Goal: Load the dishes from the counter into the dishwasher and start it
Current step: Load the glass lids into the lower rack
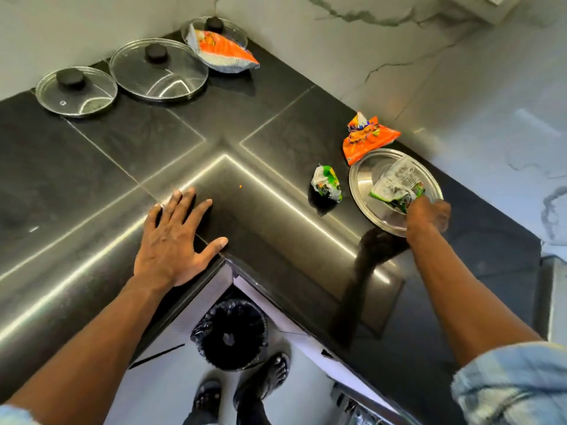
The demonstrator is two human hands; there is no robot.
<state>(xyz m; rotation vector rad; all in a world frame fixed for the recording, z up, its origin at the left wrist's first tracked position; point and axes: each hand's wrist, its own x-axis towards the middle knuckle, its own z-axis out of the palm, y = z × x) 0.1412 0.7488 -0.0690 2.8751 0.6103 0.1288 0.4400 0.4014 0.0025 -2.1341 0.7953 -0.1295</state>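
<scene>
On the black polished tabletop [276,124], near its right edge, our right grip [428,217] curls its fingers round the crumpled green-and-white plastic wrapper [395,184], which lies on the round steel plate [362,191]. Our left grip [171,240] lies flat on the tabletop's inner corner, fingers spread, holding nothing. Three round glass lids [158,72] sit well apart along the far wall.

L-shaped black stone countertop [276,124] is crossed by thin joint lines; bright streaks are reflected along its inner edge (source out of view). White, grey-veined marble wall [383,56] behind. Pale floor [165,394] below; black-lined waste bin [230,332] is set in the corner.
</scene>
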